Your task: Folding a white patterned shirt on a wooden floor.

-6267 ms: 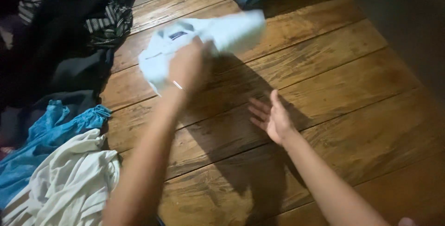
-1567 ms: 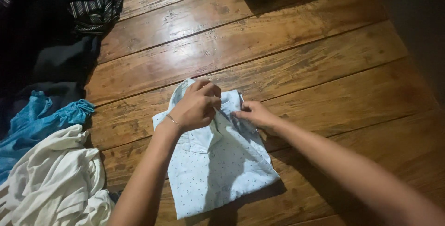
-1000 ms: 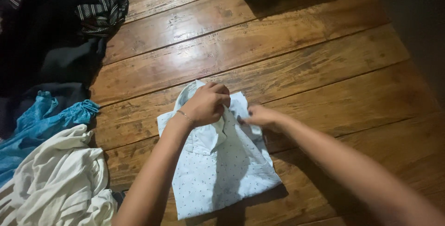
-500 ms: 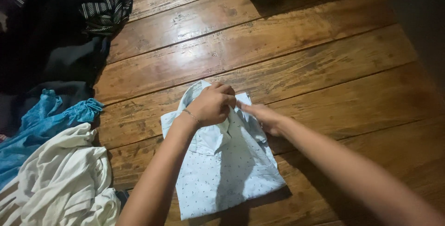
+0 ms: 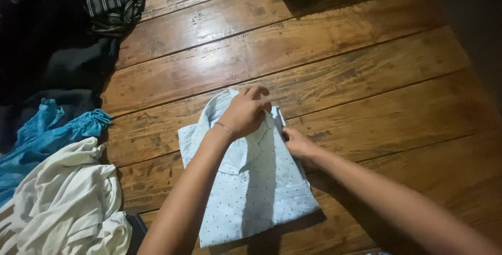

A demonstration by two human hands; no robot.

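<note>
— Right, where is the folded pale blue shirt (image 5: pixel 246 182)?

— On the wooden floor (image 5: pixel 340 72), just right of the white cloth heap (image 5: pixel 68 208). My left hand (image 5: pixel 246 111) curls, pinching its collar; my right hand (image 5: pixel 297 142) presses the shirt's edge.

— Advice?

— I'd hold the collar flat, smoothing gently. Dim room; dark clothes (image 5: pixel 57 35) lie beyond the shirt.

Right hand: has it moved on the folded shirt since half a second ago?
Yes. The right hand slid from beside the left hand at the collar down the folded shirt's right edge.
</note>
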